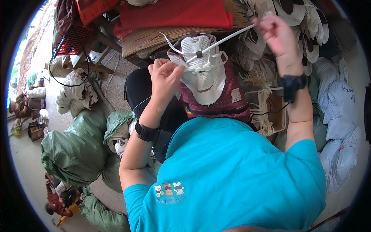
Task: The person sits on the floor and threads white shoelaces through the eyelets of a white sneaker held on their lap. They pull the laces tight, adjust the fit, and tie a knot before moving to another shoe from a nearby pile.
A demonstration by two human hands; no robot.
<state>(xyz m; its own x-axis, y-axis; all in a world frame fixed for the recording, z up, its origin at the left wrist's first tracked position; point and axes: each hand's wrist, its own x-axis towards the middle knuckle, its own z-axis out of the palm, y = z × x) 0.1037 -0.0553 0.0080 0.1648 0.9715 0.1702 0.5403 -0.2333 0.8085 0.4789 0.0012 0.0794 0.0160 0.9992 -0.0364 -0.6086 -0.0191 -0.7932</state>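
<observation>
A white mesh shoe upper (210, 87), without a sole, lies on a maroon striped cloth item (237, 104) over my lap. Its tongue (191, 45) points away from me toward the bench. My right hand (276, 36) is raised at the upper right, fingers pinched on one end of a white shoelace (232, 36). That lace runs taut down to the eyelets, while its other end curves loose to the left of the tongue. Closed at the left edge of the upper, my left hand (164, 75) grips it near the lacing; its fingertips are partly hidden.
Beyond my lap stands a wooden bench (154, 44) with red cloth (174, 17). More shoe uppers (305, 23) pile up at the far right, above a hanging bundle of laces (264, 89) and a box (280, 118). Green sacks (75, 147) lie left, pale sacks (340, 112) right. Other people sit farther left.
</observation>
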